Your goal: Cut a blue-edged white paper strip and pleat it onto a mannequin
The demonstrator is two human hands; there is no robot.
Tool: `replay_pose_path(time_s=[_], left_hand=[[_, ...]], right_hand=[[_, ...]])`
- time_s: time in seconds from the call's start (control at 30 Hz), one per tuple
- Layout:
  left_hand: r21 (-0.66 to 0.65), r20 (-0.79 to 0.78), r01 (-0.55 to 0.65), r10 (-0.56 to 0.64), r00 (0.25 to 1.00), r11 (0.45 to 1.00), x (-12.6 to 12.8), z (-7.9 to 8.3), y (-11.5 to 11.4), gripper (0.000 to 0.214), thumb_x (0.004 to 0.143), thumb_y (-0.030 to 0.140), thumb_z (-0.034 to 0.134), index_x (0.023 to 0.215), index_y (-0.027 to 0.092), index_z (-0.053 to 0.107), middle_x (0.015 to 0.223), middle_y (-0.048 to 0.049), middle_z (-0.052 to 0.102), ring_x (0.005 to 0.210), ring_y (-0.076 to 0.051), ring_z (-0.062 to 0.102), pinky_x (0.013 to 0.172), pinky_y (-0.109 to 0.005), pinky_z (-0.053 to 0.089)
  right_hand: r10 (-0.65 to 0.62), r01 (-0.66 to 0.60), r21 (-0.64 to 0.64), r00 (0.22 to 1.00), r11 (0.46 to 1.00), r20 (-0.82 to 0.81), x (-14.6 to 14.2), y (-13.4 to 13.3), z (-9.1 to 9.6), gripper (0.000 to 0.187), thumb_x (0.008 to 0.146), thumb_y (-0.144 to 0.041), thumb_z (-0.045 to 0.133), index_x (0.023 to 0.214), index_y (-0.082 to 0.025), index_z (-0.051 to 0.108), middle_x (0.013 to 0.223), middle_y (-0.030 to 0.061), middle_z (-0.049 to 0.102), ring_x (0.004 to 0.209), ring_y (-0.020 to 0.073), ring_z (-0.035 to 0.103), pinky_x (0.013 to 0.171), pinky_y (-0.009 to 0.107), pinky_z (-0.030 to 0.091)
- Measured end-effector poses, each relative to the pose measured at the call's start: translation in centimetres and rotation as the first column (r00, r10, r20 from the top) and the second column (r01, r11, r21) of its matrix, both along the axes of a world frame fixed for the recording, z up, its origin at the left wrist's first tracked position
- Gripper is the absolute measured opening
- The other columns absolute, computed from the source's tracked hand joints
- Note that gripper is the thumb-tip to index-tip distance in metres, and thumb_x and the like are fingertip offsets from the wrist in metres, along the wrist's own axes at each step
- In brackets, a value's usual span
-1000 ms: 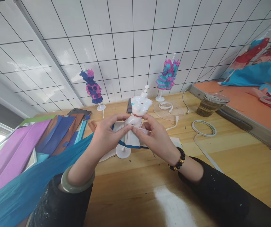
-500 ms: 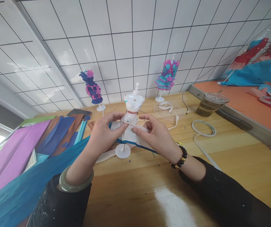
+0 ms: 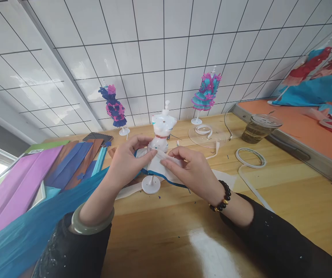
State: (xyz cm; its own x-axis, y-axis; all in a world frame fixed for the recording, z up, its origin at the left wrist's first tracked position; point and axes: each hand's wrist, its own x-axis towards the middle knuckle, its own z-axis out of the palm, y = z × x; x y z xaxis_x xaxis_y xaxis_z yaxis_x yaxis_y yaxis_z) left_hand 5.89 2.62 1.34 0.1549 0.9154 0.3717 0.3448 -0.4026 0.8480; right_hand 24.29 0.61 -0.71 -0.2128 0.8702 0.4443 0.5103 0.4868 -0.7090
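A small white mannequin [image 3: 164, 124] stands upright on a round white base [image 3: 151, 185], with a thin red band at its waist. Around its hips lies a strip of white crepe paper [image 3: 157, 165] with a blue lower edge. My left hand [image 3: 129, 158] pinches the strip's top edge against the mannequin's left-hand side, thumb pressed on the front. On the other side, my right hand [image 3: 190, 166] grips the same paper between thumb and fingers, a little away from the hip. My curled fingertips are partly hidden behind the paper.
Two dressed mini mannequins, one navy and pink [image 3: 114, 106], one turquoise and pink [image 3: 207, 92], stand by the tiled wall. At right are a tape roll [image 3: 250, 149] with its end unrolled and a cup of brown liquid [image 3: 260, 131]. Coloured paper sheets [image 3: 35, 170] lie at left.
My right hand has slid slightly right and down along the white paper, its fingers now lower beside the hip. My left hand keeps its pinch at the mannequin.
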Motion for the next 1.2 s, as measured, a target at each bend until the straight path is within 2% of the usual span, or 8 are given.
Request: replay_pose_path(time_s=[0.1, 0.2, 0.37, 0.5, 0.67, 0.9, 1.2], left_hand=[[-0.012, -0.009, -0.007, 0.006, 1.000, 1.000, 0.08, 0.00, -0.04, 0.025, 0.073, 0.026, 0.068, 0.098, 0.020, 0.064, 0.101, -0.0059, 0.069, 0.099, -0.023, 0.062, 0.091, -0.039, 0.048], [0.001, -0.042, -0.028, 0.028, 0.999, 1.000, 0.13, -0.06, -0.07, 0.026, 0.074, 0.029, 0.068, 0.099, 0.021, 0.064, 0.102, -0.0056, 0.068, 0.100, -0.023, 0.062, 0.092, -0.040, 0.047], [0.030, -0.085, -0.035, 0.037, 0.996, 0.999, 0.10, -0.02, -0.16, 0.026, 0.074, 0.030, 0.069, 0.098, 0.022, 0.065, 0.100, -0.0044, 0.068, 0.098, -0.022, 0.061, 0.091, -0.039, 0.047], [0.011, -0.065, -0.005, 0.006, 0.998, 1.000, 0.02, 0.11, -0.28, 0.026, 0.075, 0.030, 0.069, 0.099, 0.022, 0.065, 0.102, -0.0046, 0.068, 0.099, -0.022, 0.061, 0.092, -0.038, 0.048], [-0.012, -0.049, 0.023, -0.023, 0.999, 1.000, 0.00, 0.08, -0.28, 0.026, 0.075, 0.029, 0.068, 0.100, 0.022, 0.065, 0.103, -0.0047, 0.068, 0.099, -0.022, 0.061, 0.091, -0.039, 0.048], [0.012, -0.072, -0.001, 0.002, 0.997, 1.000, 0.36, 0.14, -0.49, 0.024, 0.075, 0.027, 0.068, 0.098, 0.022, 0.065, 0.100, -0.0036, 0.068, 0.096, -0.021, 0.062, 0.089, -0.037, 0.049], [0.028, -0.090, 0.017, -0.014, 0.996, 0.999, 0.52, 0.08, -0.66, 0.029, 0.073, 0.026, 0.068, 0.101, 0.023, 0.063, 0.104, -0.0043, 0.066, 0.097, -0.022, 0.061, 0.091, -0.038, 0.048]], right_hand=[[0.005, -0.005, 0.011, 1.000, 1.000, -0.002, 0.04, 0.08, 0.03, 0.019, 0.083, -0.035, 0.059, 0.087, -0.018, 0.065, 0.069, 0.0005, 0.061, 0.060, 0.0126, 0.050, 0.057, 0.026, 0.039], [0.058, -0.057, 0.047, 0.997, 0.997, -0.040, -0.03, 0.10, 0.13, 0.016, 0.087, -0.028, 0.054, 0.088, -0.018, 0.067, 0.070, 0.0004, 0.065, 0.061, 0.0120, 0.053, 0.059, 0.025, 0.041], [0.113, -0.105, 0.129, 0.992, 0.986, -0.062, -0.16, 0.01, 0.16, 0.013, 0.086, -0.021, 0.055, 0.090, -0.019, 0.068, 0.085, 0.0027, 0.072, 0.076, 0.0152, 0.063, 0.069, 0.028, 0.046], [0.090, -0.085, 0.106, 0.995, 0.991, -0.041, 0.02, -0.04, 0.26, 0.015, 0.087, -0.019, 0.053, 0.089, -0.019, 0.068, 0.078, 0.0020, 0.070, 0.072, 0.0142, 0.061, 0.067, 0.027, 0.046], [0.069, -0.063, 0.137, 0.997, 0.989, -0.037, 0.04, -0.01, 0.40, 0.012, 0.087, -0.020, 0.055, 0.086, -0.019, 0.067, 0.079, 0.0030, 0.065, 0.075, 0.0151, 0.058, 0.069, 0.028, 0.045], [0.152, -0.143, 0.181, 0.988, 0.973, -0.036, 0.02, 0.18, 0.13, 0.012, 0.087, -0.019, 0.054, 0.091, -0.018, 0.066, 0.083, 0.0039, 0.065, 0.077, 0.0136, 0.058, 0.072, 0.027, 0.046], [0.014, 0.004, 0.183, 0.995, 0.983, -0.095, 0.03, 0.13, -0.02, 0.005, 0.083, -0.022, 0.062, 0.082, -0.018, 0.062, 0.078, 0.0010, 0.067, 0.072, 0.0128, 0.059, 0.067, 0.025, 0.045]])
